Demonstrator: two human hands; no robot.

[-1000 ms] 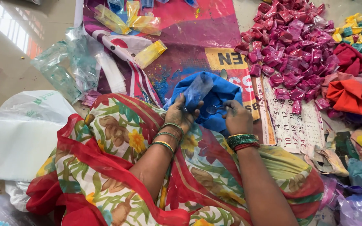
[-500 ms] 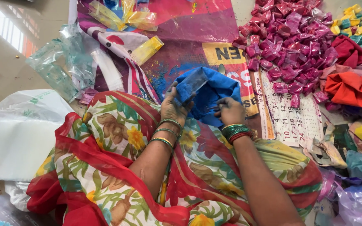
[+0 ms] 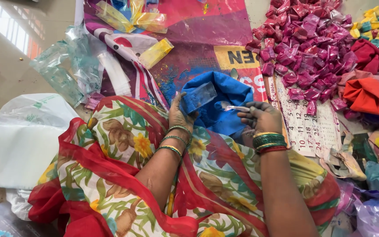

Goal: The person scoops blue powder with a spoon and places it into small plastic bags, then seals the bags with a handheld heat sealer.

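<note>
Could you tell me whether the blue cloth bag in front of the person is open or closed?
Open: the blue cloth bag gapes at its top, with blue powder showing inside, while the left hand holds a small clear packet over it.

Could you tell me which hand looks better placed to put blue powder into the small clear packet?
Probably the right hand: it holds a small spoon beside the clear packet, which the left hand holds over the blue bag.

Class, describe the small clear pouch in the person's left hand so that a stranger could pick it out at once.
Start at the blue cloth bag open in front of the flowered lap. The left hand holds the small clear pouch at its near left edge. Unlike the knotted pink packets heaped beyond, it is flat, open and blue-dusted.
</note>
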